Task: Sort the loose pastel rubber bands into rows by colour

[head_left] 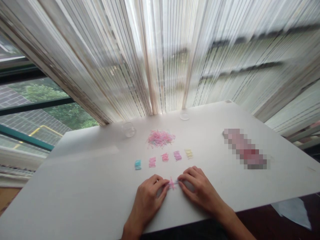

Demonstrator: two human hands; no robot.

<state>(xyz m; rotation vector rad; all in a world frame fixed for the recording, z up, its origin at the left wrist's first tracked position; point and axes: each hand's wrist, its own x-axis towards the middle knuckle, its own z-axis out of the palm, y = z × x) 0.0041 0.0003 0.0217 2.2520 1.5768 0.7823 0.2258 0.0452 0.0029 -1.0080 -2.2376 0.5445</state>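
Near the table's front edge, my left hand (150,196) and my right hand (200,188) face each other, each with fingertips pinched together. Between them runs a thin pale strand (176,182), its ends in my two pinches. A small bundle of thin pink pieces (171,183) sits at the strand, close to my left fingertips. Beyond my hands lies a row of small sorted bunches: blue (138,164), pink (152,162), deeper pink (165,157), purple (177,155) and yellow (189,153). Behind them is a loose pile of mixed thin pieces (160,138), mostly pink.
A clear round container (128,129) stands at the back left of the white table (82,186), and a clear shallow dish (185,115) at the back. A blurred-out pinkish long object (243,149) lies on the right. Sheer striped curtains (162,56) hang behind the table.
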